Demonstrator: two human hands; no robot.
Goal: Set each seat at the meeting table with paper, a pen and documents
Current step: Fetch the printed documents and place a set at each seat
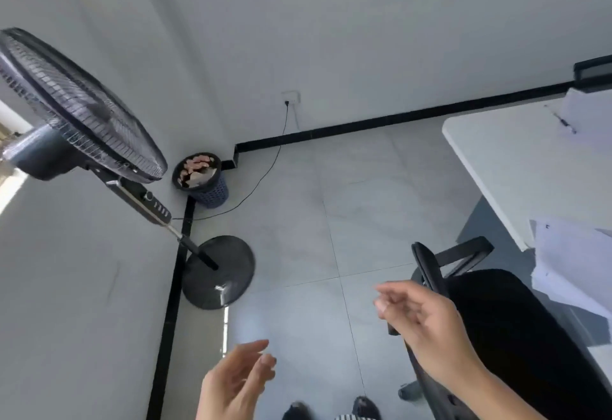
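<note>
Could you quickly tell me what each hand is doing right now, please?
Left hand: open, fingers loosely curled, holding nothing.
Right hand: open, fingers loosely curled, holding nothing, in front of the black chair.

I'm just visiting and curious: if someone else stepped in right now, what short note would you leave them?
Left hand: empty, fingers loosely curled.
Right hand: empty, in front of the black office chair.
White meeting table: white paper sheets lie at the near seat; more white paper with a dark pen lies at the far seat.
Done: those two seats have paper.
Left: I see no pen at the near seat; other seats are out of view.
</note>
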